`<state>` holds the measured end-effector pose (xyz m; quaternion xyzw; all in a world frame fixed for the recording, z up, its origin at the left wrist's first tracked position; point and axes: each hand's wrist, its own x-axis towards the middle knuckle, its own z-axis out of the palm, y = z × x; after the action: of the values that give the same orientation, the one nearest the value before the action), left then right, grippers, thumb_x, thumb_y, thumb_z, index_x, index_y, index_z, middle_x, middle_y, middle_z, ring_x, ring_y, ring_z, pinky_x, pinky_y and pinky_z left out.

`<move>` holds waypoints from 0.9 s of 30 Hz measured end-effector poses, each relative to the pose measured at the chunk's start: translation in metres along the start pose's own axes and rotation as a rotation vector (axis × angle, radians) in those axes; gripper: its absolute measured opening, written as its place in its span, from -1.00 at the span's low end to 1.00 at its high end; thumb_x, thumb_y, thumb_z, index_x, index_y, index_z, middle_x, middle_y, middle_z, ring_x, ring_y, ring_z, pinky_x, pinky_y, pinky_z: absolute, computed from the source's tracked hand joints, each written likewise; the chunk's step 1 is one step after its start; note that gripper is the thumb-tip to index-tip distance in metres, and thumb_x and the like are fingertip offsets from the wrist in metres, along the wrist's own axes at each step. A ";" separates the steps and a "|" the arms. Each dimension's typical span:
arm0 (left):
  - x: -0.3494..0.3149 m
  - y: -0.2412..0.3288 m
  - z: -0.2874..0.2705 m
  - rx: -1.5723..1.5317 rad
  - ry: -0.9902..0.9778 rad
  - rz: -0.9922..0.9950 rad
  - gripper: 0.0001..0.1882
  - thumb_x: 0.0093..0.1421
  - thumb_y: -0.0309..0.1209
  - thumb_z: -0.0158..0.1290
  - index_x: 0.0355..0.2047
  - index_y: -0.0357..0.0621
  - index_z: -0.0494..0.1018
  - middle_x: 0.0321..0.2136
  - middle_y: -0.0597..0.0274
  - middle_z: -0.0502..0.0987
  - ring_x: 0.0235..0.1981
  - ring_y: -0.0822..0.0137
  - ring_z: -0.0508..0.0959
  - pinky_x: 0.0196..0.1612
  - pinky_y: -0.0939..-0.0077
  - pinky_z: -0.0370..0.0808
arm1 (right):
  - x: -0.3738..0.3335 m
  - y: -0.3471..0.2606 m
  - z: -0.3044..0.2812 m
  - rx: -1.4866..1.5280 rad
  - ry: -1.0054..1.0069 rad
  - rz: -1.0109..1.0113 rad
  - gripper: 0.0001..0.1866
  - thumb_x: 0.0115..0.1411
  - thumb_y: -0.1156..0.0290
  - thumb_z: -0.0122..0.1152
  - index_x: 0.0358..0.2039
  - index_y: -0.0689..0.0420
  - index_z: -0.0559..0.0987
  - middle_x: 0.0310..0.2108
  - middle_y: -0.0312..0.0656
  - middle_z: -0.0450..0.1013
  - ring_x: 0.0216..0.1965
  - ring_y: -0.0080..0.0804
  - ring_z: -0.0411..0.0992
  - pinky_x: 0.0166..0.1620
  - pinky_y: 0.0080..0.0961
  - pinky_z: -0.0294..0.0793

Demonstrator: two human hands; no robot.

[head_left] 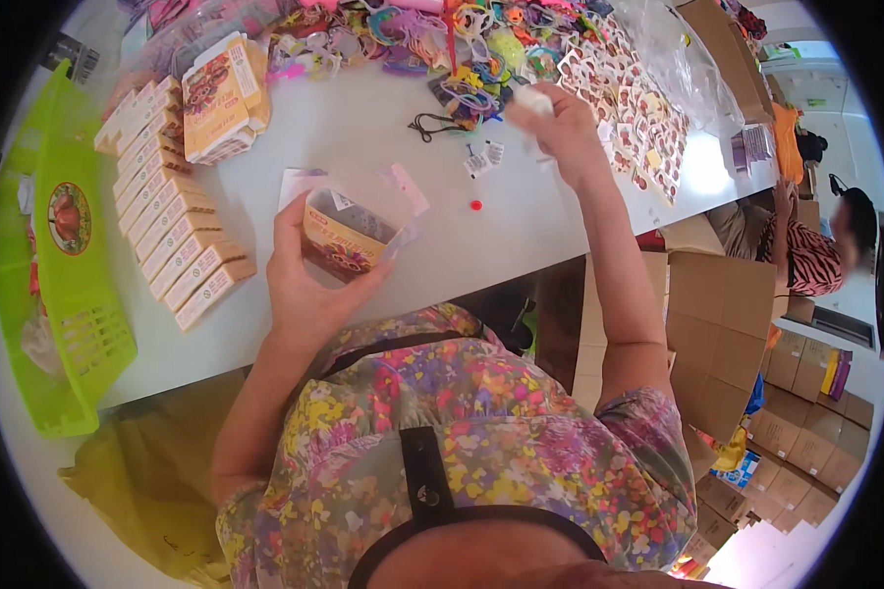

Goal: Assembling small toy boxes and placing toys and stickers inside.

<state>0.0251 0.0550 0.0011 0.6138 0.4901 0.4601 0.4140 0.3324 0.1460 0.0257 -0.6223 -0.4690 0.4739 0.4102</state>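
Note:
My left hand (304, 290) is wrapped round a small printed cardboard box (342, 243), yellow and reddish. The box's top flaps stand open toward me, and a small white printed piece shows inside. Out over the table, my right hand (565, 133) is closed with a small white item (532, 101) at its fingertips, too blurred to name. Just beyond that hand lies a heap of colourful trinkets and bands (462, 88). Small white printed packets (483, 157) and a red bead-like piece (476, 205) rest on the table between my hands.
Closed cartons stand in a slanting row (182, 236) at the left, with flat printed boxes (224, 98) stacked behind. A green plastic basket (79, 294) sits at the left edge. Many small printed cards (638, 108) spread at the right. Another person (810, 250) is farther right, near cardboard boxes (717, 334).

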 end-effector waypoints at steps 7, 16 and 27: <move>-0.003 -0.002 0.005 -0.009 -0.045 -0.010 -0.11 -0.19 -0.41 0.43 0.13 -0.29 0.19 -0.10 0.08 0.48 -0.13 0.32 0.54 -0.09 0.46 0.50 | -0.022 0.025 0.005 -0.439 -0.044 -0.164 -0.76 -0.01 0.43 0.44 -0.32 0.20 0.63 -0.39 -0.32 0.56 -0.38 -0.65 0.45 -0.28 -0.65 0.42; -0.005 0.000 0.003 -0.019 -0.053 -0.023 -0.10 -0.18 -0.41 0.42 0.14 -0.30 0.18 -0.11 0.08 0.49 -0.09 0.32 0.53 -0.04 0.45 0.48 | -0.028 0.024 0.022 -0.865 -0.071 -0.190 -0.63 -0.02 0.29 0.42 -0.20 0.17 0.63 -0.28 -0.11 0.59 -0.32 -0.26 0.57 -0.24 -0.46 0.49; -0.004 0.005 0.000 -0.056 -0.053 -0.021 -0.14 -0.15 -0.43 0.40 0.13 -0.32 0.18 -0.11 0.07 0.49 -0.10 0.32 0.53 -0.03 0.44 0.49 | 0.023 0.015 0.065 -0.916 -0.001 -0.582 -0.72 0.09 0.26 0.31 -0.22 0.12 0.63 -0.42 -0.15 0.58 -0.40 -0.28 0.54 -0.29 -0.43 0.50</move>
<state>0.0262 0.0505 0.0053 0.6089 0.4724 0.4529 0.4483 0.2743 0.1691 -0.0075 -0.5813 -0.7808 0.0883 0.2112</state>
